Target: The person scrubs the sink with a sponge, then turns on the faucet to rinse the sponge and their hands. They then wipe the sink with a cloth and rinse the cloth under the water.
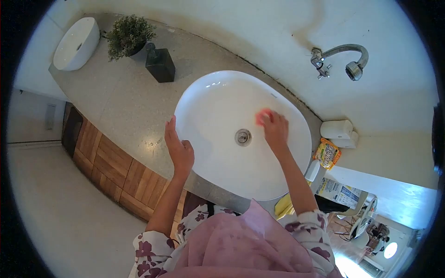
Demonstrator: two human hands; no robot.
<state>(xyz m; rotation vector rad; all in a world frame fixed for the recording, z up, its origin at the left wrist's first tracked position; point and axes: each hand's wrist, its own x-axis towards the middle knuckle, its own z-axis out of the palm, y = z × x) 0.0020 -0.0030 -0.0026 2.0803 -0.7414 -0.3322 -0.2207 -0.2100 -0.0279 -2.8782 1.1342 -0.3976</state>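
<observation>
A large white oval basin with a round metal drain sits on the grey counter. My right hand is inside the basin, right of the drain, with its fingers closed on a pinkish-red sponge-like item that is blurred by motion. At the basin's left rim is my left hand, its fingers extended and thumb apart, with nothing in it.
On the counter stand a dark bottle, a potted plant and a smaller white basin. A wall faucet is at upper right. White rolls, an orange packet and yellow cloth lie right.
</observation>
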